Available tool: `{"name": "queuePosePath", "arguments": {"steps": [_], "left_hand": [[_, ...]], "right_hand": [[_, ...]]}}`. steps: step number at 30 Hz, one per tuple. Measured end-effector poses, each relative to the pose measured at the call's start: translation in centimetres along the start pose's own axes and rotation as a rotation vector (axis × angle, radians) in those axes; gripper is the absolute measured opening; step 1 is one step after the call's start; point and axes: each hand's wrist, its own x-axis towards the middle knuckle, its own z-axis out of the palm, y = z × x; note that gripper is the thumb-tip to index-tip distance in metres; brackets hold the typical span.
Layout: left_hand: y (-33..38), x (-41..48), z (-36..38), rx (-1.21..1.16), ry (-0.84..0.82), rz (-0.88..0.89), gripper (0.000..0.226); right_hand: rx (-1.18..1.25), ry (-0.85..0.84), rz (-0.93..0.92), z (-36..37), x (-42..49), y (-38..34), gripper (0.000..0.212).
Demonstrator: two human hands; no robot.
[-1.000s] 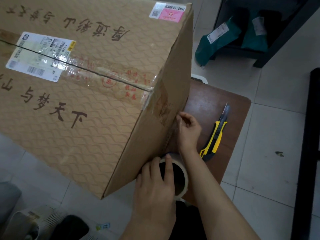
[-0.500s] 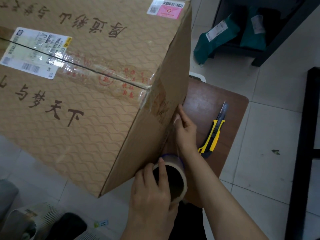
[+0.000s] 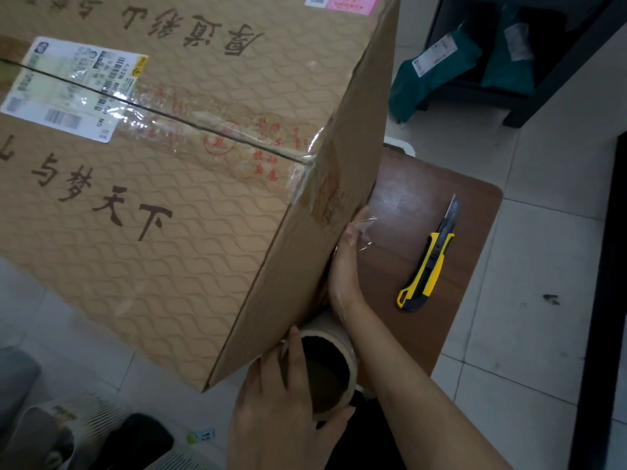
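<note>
A big brown cardboard box (image 3: 190, 212) with printed characters and a white shipping label (image 3: 74, 93) fills the left and middle of the view. It stands on a small brown table (image 3: 424, 205). My left hand (image 3: 281, 401) grips a roll of clear tape (image 3: 330, 371) at the box's near corner, one finger inside the core. My right hand (image 3: 346, 262) lies flat, fingers straight, pressing a strip of clear tape against the box's right side. The loose tape end sticks up past my fingertips.
A yellow and black utility knife (image 3: 429, 262) lies on the table, right of my right hand, blade out and pointing away. Green mailer bags (image 3: 437, 76) sit under a dark shelf at the upper right. A white ribbed object (image 3: 81, 432) is at the lower left on the tiled floor.
My right hand has gone from curled fingers to flat against the box's side and slid up along the tape. The roll stays in my left hand. The view has shifted slightly.
</note>
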Motion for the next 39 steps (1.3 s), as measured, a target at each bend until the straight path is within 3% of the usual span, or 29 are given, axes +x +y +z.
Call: {"name": "queuePosePath", "arguments": {"steps": [5,8,11,16,19,23,25,28,35,37,39], "left_hand": [[0.3,-0.2,-0.3,-0.027,0.031,-0.004,0.101],[1.0,-0.3,0.0,0.009,0.060,-0.001,0.102],[1.4,-0.1,0.1,0.042,0.082,-0.006,0.099],[1.2,-0.1,-0.3,0.048,0.080,-0.030,0.094],[1.2,0.0,-0.2,0.053,0.100,-0.019,0.096],[1.0,-0.1,0.0,0.036,0.163,0.022,0.095],[0.9,-0.1,0.0,0.044,0.181,0.026,0.095],[0.8,-0.1,0.1,0.075,0.185,0.032,0.096],[-0.3,-0.8,1.2,0.042,0.169,0.082,0.092],[-0.7,-1.3,1.4,0.058,0.214,0.109,0.085],[-1.1,-2.1,2.0,0.053,0.339,0.152,0.080]], "right_hand": [[-0.111,0.037,-0.055,0.2,0.0,0.4,0.082],[-0.253,0.005,-0.104,-1.0,0.6,0.9,0.088],[-0.374,-0.070,-0.144,-3.2,1.4,0.6,0.067],[-0.309,-0.103,-0.107,-5.5,2.6,-1.9,0.057],[-0.349,-0.057,-0.107,-6.8,3.1,-3.4,0.040],[-0.334,0.168,-0.091,-7.3,2.1,-3.5,0.007],[-0.248,0.148,-0.014,-7.2,1.2,-2.3,0.011],[-0.081,-0.025,0.140,-6.3,-0.4,-0.7,0.021],[0.105,-0.116,0.271,-7.1,-1.7,-0.6,0.039],[0.066,-0.013,0.250,-8.5,-3.2,0.1,0.038],[-0.102,0.205,0.238,-9.7,-5.1,1.6,0.034]]}}
